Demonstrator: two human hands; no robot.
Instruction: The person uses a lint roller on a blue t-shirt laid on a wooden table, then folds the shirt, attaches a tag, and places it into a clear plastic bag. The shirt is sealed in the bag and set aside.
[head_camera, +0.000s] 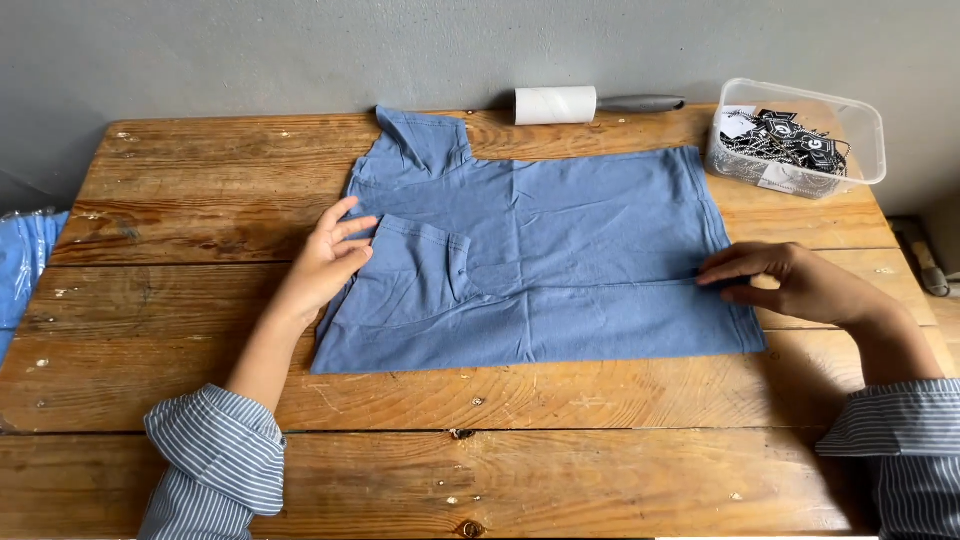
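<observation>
A blue polo shirt (560, 250) lies flat on the wooden table (180, 300), its collar at the far left and one side folded in with the sleeve on top. My left hand (328, 258) rests flat on the shirt's left edge beside the folded sleeve, fingers apart. At the shirt's right hem, my right hand (790, 282) pinches the edge of the folded cloth between its fingertips.
A lint roller (560, 104) lies at the back against the grey wall. At the back right stands a clear plastic tub (800, 140) filled with black-and-white tags. Blue bagged cloth (25, 265) shows at the left edge. A tool handle (925, 262) lies beyond the table's right side.
</observation>
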